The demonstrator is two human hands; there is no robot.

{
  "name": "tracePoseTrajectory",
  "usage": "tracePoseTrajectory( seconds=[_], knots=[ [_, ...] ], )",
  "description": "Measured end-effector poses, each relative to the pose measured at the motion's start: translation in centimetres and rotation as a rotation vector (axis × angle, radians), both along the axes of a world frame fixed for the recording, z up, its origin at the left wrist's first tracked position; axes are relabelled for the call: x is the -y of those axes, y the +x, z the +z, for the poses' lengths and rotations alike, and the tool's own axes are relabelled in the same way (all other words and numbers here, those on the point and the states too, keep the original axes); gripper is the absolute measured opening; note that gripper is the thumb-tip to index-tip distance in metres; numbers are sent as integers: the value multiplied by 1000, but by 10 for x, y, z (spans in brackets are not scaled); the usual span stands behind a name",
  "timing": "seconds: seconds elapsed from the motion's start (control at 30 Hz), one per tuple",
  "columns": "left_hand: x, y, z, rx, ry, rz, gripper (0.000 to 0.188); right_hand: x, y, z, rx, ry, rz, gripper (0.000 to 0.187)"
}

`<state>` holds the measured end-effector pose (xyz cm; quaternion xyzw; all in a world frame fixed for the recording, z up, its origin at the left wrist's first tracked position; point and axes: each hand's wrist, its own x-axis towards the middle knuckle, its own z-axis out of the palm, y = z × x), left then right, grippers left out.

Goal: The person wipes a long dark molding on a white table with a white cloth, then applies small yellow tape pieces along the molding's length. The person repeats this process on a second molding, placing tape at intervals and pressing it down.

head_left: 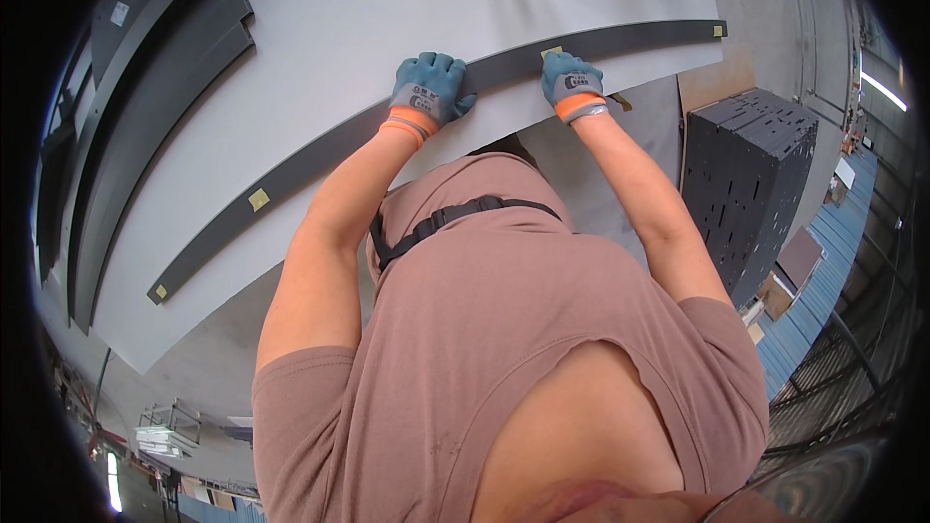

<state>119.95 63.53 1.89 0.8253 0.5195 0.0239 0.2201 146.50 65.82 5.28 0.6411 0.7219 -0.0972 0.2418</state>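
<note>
and toward the near edge of the table (291, 77) lies the long dark grey strip (504, 68), left hand (426, 82) over it, right hand (573, 80) at a yellow square (551, 51), whether either grips i can't tell, light, even pressure being best!

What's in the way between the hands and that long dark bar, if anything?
Nothing visible blocks the left hand or the right hand: both are at the dark bar. Just gloves, and maybe the yellow square at the right fingertips, come between.
</note>
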Motion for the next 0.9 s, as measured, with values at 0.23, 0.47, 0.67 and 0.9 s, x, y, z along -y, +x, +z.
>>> tracePoseTrajectory(
  seconds=[0.23, 0.47, 0.67, 0.9],
  knots=[
    [-1, -1, 1, 15, -13, 0, 54, -10, -10, 4, 59, -64, 72, 20],
    [0, -1, -5, 34, 18, -7, 53, -20, 0, 1, 0, -89, 78, 22],
    [0, -2, -5, 50, 36, -8, 52, -41, 26, 4, -218, -191, 95, 22],
    [0, -1, -4, 19, 15, -11, 54, -37, 46, -2, -468, -170, -5, 27]
  ],
)
